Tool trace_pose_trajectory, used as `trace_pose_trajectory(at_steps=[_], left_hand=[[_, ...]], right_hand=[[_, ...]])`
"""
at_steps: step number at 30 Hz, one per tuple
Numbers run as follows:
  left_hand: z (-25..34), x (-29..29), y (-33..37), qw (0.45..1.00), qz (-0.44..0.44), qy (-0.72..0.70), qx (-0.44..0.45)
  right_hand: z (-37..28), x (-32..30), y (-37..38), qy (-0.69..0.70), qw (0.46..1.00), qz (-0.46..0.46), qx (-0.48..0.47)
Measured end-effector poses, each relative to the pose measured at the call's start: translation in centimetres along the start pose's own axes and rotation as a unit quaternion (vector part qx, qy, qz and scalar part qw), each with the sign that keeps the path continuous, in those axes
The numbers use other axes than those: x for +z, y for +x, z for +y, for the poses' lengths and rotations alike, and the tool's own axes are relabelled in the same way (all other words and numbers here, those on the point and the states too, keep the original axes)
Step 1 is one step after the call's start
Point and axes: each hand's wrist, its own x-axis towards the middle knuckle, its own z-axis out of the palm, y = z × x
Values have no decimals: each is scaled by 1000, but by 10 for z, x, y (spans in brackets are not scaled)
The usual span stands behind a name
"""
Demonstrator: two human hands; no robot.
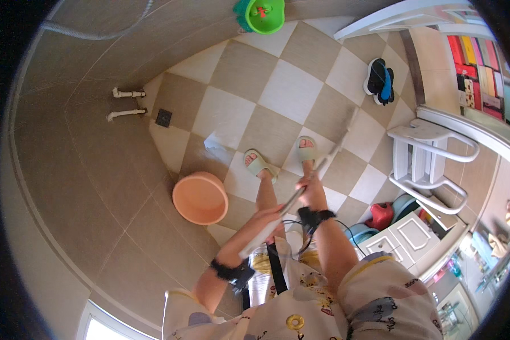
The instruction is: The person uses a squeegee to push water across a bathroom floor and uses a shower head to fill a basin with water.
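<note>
My left hand (270,221) is closed around the upper part of a long pale pole (293,199), close to my body. Farther down the same pole, my right hand (310,190) grips it. The pole slants away to the right, just past my right foot. At its far end a thin, pale bar-like head (347,129) is smeared by motion over the floor tiles, so its exact kind cannot be made out. Dark bands with small devices are strapped on both wrists. A pale, bluish-white patch (217,146) shows on the floor left of my feet; whether cloth or wet shine is unclear.
An orange basin (200,198) stands by the left wall, near a dark floor drain (164,118) and two pipes (128,93). A green tub (265,17) is at the far wall. Dark shoes (379,82), a white step stool (422,150) and a white cabinet (405,238) line the right.
</note>
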Motion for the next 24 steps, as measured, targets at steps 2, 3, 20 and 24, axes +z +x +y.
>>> trace_pose_trajectory(at_steps=[2,3,20,24], left_hand=[[22,30,20,999,19,39,-9],[33,48,17,997,31,74,-6],[-57,3,-162,951,278,-80,108],[-52,46,-131,969,244,12,35]], right_hand=[[-28,2,13,63,994,88,22],[-35,-7,28,41,996,75,2],[168,118,-124,-112,969,-147,166],[98,80,-116,-58,992,-17,111]])
